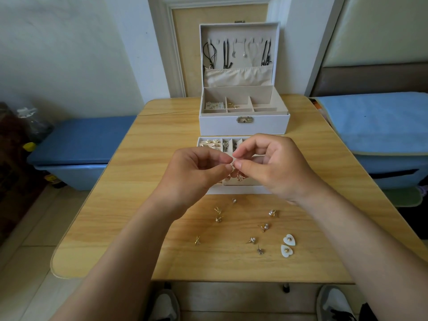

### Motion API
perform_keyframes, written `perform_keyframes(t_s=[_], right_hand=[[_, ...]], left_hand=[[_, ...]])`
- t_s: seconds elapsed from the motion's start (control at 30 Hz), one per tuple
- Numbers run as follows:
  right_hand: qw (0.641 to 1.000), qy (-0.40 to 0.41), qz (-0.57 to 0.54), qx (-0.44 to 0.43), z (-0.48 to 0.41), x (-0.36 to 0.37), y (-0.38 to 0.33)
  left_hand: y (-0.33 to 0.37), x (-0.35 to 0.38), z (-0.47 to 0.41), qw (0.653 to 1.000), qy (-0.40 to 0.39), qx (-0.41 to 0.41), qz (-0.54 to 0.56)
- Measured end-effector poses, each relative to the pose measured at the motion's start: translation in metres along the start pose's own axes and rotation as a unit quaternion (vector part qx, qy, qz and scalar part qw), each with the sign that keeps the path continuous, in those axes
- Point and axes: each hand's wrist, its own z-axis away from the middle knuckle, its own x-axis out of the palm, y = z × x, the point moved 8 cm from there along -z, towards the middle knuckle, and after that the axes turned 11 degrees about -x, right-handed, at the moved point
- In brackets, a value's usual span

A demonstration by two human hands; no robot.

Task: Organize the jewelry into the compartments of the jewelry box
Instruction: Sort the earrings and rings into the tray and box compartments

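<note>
small gold earring point(232, 168) pinched between left hand point(196, 176) and right hand point(274, 167) fingertips, above white compartmented tray point(240, 189).

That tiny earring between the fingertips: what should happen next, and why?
Probably lower the earring into the tray compartment just beneath: left hand and right hand both pinch it over gold pieces there, and more studs wait on the table.
</note>
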Motion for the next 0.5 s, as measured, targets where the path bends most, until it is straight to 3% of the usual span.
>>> perform_keyframes(t_s=[0.23,0.37,0.5], right_hand=[[0.999,0.024,-0.030,0.017,-0.001,0.005,0.004],[1.000,-0.006,0.024,0.011,0.003,0.018,0.004],[0.993,0.002,0.104,-0.059,0.000,0.025,-0.001]], left_hand=[[0.000,-0.015,-0.006,0.998,0.065,-0.011,-0.004],[0.002,-0.024,-0.010,0.996,0.075,-0.022,0.032],[0.003,-0.027,-0.015,0.996,0.066,-0.029,0.046]])
